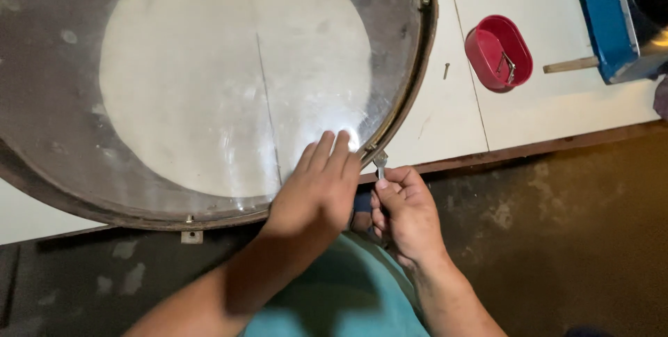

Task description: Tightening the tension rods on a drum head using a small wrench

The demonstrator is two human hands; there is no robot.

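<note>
The left hand [316,187] lies flat, fingers spread apart, on the clear skin of the big drum [229,79] on the white bench [557,100]. The right hand [407,212] has its grip closed on a small metal key [380,163] at the drum rim [407,100].

Large round drum [209,93] with translucent skin and rusty metal rim is laid flat on the white table. Small silver wrench [380,163] is set at its rim.
</note>
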